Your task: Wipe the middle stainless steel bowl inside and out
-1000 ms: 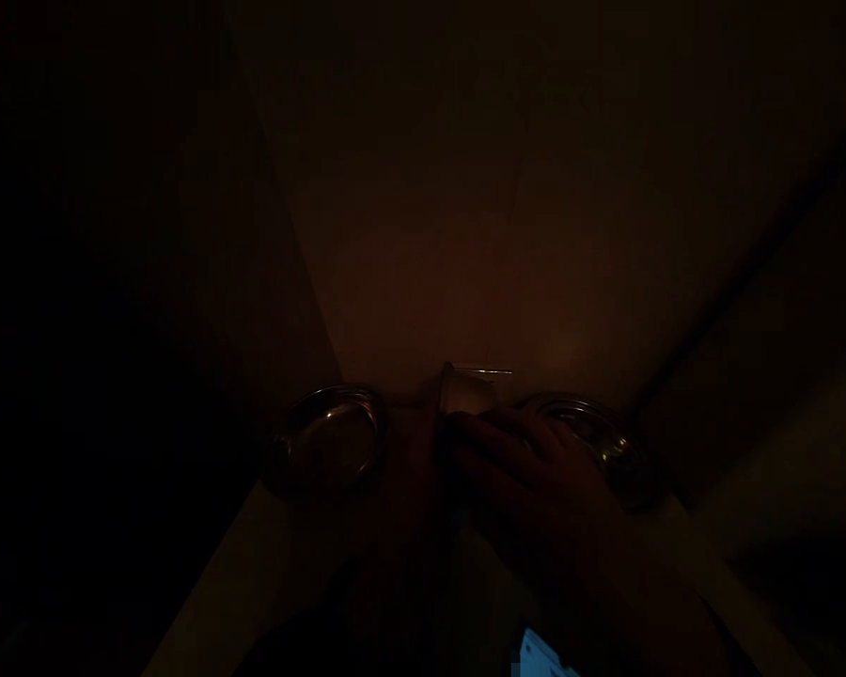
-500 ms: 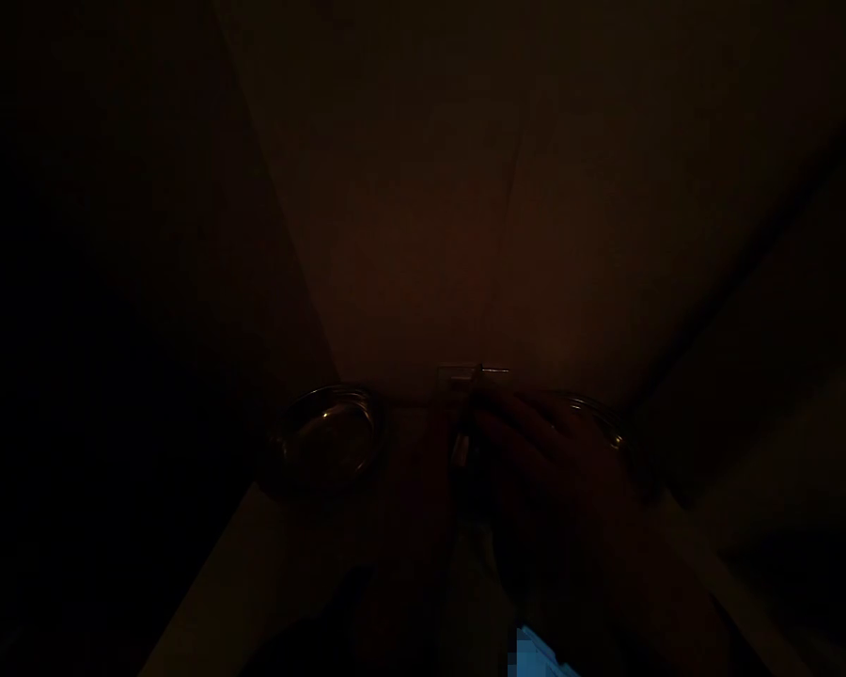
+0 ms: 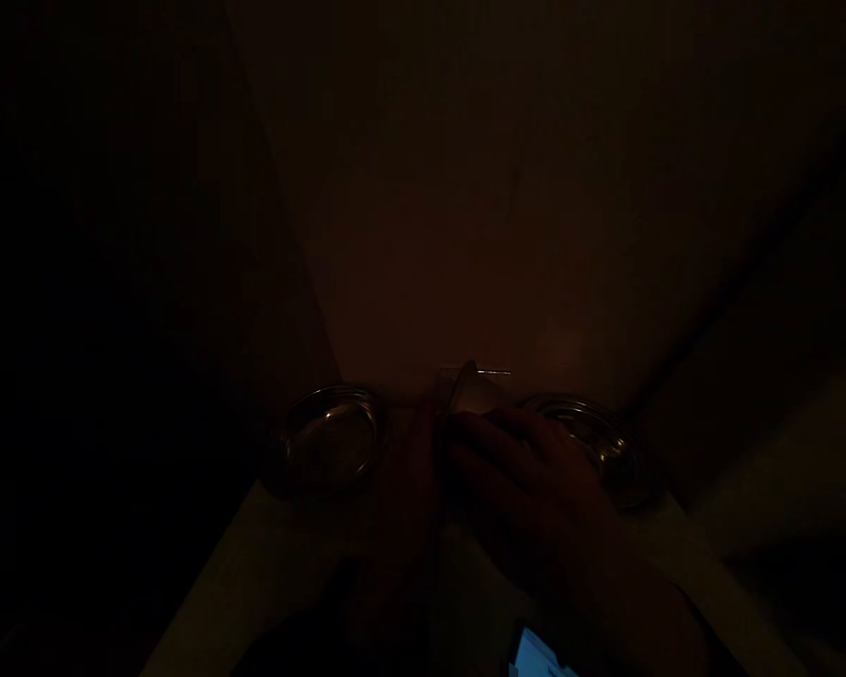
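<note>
Dimly, we make out the left dish (image 3: 333, 447) first, its shiny rim catching a little light while its left side sinks into shadow. The bench (image 3: 232, 564) shows below it as a pale slope, cut off by the lower edge. Beside the dish we find the left hand (image 3: 407, 484), so dark that its outline blends into the bench; its arm comes up from below, and we cannot tell whether its fingers are spread or closed. Between the hands sits the piece (image 3: 476, 393), rimmed and pale, its near part hidden under fingers and its shape hard to name. Just behind it we see a thin bright strip (image 3: 494, 372). At the bottom a blue-lit screen (image 3: 536, 655) is cut off, its marks too small for us to read. The right hand (image 3: 514, 470) reaches in from the lower right, back upward, fingers close together and bent over the piece; we cannot tell whether they pinch it. Farther right, that hand partly covers the right dish (image 3: 613, 456).
</note>
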The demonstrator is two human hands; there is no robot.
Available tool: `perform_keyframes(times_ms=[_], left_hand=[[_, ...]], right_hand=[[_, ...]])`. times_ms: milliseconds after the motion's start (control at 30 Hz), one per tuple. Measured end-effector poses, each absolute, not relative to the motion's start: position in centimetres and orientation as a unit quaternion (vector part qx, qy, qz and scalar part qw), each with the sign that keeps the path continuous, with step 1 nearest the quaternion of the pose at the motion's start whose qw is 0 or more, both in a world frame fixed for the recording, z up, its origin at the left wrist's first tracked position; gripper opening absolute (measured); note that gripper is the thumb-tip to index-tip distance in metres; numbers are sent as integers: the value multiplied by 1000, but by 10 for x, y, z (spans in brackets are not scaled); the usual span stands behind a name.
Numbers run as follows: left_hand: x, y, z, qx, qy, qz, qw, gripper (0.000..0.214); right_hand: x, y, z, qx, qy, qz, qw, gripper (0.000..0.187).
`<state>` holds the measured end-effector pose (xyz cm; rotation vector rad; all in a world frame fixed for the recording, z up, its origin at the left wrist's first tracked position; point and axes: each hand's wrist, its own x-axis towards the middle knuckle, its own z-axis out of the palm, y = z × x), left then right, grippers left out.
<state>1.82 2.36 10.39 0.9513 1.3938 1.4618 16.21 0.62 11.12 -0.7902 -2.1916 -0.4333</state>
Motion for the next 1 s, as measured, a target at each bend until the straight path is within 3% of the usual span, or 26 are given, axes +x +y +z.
perform_keyframes(times_ms=[400, 633, 1000], left_hand=[[31, 12, 114, 370, 625, 528, 439, 48], [31, 11, 123, 384, 607, 506, 478, 45], [33, 13, 114, 427, 540, 602, 404, 34]], right_hand=[[168, 4, 119, -403, -825, -168, 359, 28], [169, 8, 118, -396, -826, -174, 361, 29], [153, -3, 110, -318, -859, -179, 359, 23]])
